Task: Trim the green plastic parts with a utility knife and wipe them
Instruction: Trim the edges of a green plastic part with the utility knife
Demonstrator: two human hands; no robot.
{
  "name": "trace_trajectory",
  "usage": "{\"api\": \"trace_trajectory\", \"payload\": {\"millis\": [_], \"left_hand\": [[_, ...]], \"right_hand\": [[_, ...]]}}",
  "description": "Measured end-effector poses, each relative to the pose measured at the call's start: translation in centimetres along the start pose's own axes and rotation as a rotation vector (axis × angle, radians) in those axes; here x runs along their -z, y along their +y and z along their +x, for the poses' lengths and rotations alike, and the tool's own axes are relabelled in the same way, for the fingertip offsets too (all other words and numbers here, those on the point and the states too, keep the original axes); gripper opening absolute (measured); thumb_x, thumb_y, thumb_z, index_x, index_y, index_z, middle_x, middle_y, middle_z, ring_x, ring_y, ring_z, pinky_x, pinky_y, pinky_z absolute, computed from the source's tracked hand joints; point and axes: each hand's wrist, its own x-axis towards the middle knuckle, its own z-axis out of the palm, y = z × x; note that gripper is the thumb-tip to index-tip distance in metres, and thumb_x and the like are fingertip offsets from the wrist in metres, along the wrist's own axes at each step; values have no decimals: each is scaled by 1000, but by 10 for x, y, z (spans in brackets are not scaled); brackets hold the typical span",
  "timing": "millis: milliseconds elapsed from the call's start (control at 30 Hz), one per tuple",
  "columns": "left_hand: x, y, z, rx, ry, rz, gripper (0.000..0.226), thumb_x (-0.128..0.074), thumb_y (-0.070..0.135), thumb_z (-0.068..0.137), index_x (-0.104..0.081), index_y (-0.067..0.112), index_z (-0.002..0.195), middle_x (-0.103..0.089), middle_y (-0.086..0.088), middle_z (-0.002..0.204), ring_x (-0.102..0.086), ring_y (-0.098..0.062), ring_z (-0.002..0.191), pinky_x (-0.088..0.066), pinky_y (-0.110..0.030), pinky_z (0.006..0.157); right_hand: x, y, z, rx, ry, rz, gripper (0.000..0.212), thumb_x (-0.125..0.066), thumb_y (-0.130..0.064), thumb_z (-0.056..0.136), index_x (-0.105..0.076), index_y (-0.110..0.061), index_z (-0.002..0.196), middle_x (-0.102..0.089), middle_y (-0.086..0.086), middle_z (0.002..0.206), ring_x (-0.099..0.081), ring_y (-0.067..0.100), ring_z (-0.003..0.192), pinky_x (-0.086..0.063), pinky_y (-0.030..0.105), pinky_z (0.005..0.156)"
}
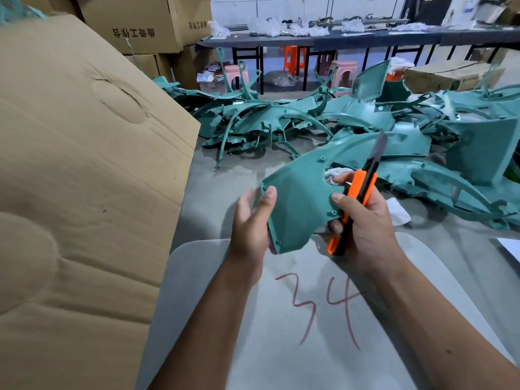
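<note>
Nearest the viewer, a pale grey sheet (281, 333) marked "34" in red lies beneath both forearms. Above it, the left hand (251, 220) supports the near-left edge of a green plastic part (298, 198), thumb laid on its upper face, fingers curled behind the edge; this grip is closed on the part. The right hand (363, 218) holds a utility knife (357, 198) with orange-and-black body, fingers wrapped round the handle, thumb resting on the part's right edge; this grip is closed on the knife. The grey blade (380, 146) is extended and points up and away, clear of the part. A white cloth (336, 175) shows bunched at the right fingertips, behind the part's curved cut-out; whether the fingers pinch it cannot be told. The held part is raised above the sheet, between the two hands, its inner face with small screw bosses turned toward the viewer.

At left, a large cardboard flap (84, 178) fills the near field. Just right of the right hand, a piece of white paper (398, 212) lies on the floor (225, 181). Beyond, a heap of similar green parts (281, 119) spreads across the floor. Farther back stand cardboard boxes (135, 23) with printed characters, pink and orange stools (294, 59), and a long dark table (365, 39) carrying white bags.
</note>
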Motion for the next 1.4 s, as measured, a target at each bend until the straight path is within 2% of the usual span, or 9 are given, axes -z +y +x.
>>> {"api": "trace_trajectory", "payload": {"millis": [133, 233, 300, 433, 700, 867, 1033, 1167, 1400], "left_hand": [[1, 0, 0, 31, 2, -83, 30, -58, 14, 102, -60, 11, 132, -72, -13, 121, -69, -33, 113, -58, -41, 86], [8, 5, 7, 91, 116, -199, 28, -58, 18, 102, -62, 11, 129, -78, -4, 102, -75, -18, 84, -58, -28, 64], [13, 8, 10, 158, 161, -238, 28, -61, 22, 100, -63, 10, 126, -73, -2, 84, -70, -14, 66, -55, -24, 54], [16, 7, 12, 216, 65, -374, 19, -55, 19, 102, -62, 6, 115, -58, -4, 68, -54, -14, 52, -46, -22, 44], [18, 4, 15, 231, 71, -477, 16, -49, 17, 105, -58, 4, 108, -50, -5, 65, -47, -12, 48, -42, -20, 41], [14, 2, 12, 263, 15, -450, 17, -48, 17, 105, -58, 5, 111, -51, -5, 67, -50, -12, 48, -43, -20, 40], [15, 1, 13, 232, 103, -514, 19, -48, 16, 106, -62, 3, 104, -55, -5, 62, -53, -12, 48, -46, -21, 43], [16, 1, 12, 219, 181, -515, 24, -55, 19, 103, -65, 6, 120, -67, -4, 70, -63, -12, 52, -51, -20, 49], [9, 7, 11, 235, 184, -543, 17, -53, 18, 104, -65, 6, 101, -66, -5, 64, -60, -13, 47, -49, -20, 44]], "right_hand": [[-2, -1, -1, 142, -62, -268, 21, -63, -27, 103, -58, -13, 117, -55, 0, 73, -48, 14, 49, -43, 25, 46], [-2, 1, -1, 294, -36, -556, 24, -50, -40, 107, -57, -23, 92, -56, -7, 67, -47, 9, 56, -40, 23, 53], [1, 2, -1, 397, -32, -750, 33, -45, -40, 109, -51, -24, 80, -49, -7, 63, -44, 12, 58, -36, 32, 55], [4, 6, -1, 468, -40, -1013, 46, -37, -52, 105, -53, -15, 84, -53, -2, 64, -48, 16, 59, -40, 40, 58], [-1, 5, -4, 512, -160, -999, 42, -44, -44, 106, -46, -13, 78, -49, -1, 60, -44, 18, 56, -35, 35, 53], [-5, 3, -6, 510, -80, -1042, 47, -38, -51, 104, -51, -11, 84, -52, -2, 63, -49, 19, 58, -40, 40, 57], [-11, 7, -8, 555, -147, -1043, 32, -43, -47, 105, -33, -38, 76, -50, -16, 60, -45, 8, 54, -29, 19, 52], [-9, 9, -4, 586, -155, -1052, 33, -44, -43, 107, -30, -41, 77, -52, -33, 69, -47, 1, 56, -30, 13, 54], [-8, 9, -8, 673, -22, -1183, 26, -46, -43, 107, -32, -36, 86, -35, -18, 60, -36, 7, 54, -26, 32, 54]]}}
